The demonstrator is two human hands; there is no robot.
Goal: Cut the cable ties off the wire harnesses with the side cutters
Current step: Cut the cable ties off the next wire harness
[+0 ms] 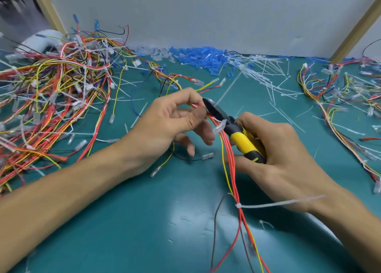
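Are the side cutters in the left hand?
No, the right hand grips the cutters by their yellow handles, while the left hand pinches the harness.

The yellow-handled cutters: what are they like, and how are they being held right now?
The side cutters have a dark metal head and yellow handles with black ends. The right hand grips the handles; the head points up-left against the red wires of the harness, which the left hand pinches just beside it. They are held above the green mat. Blur hides whether the blades are open.
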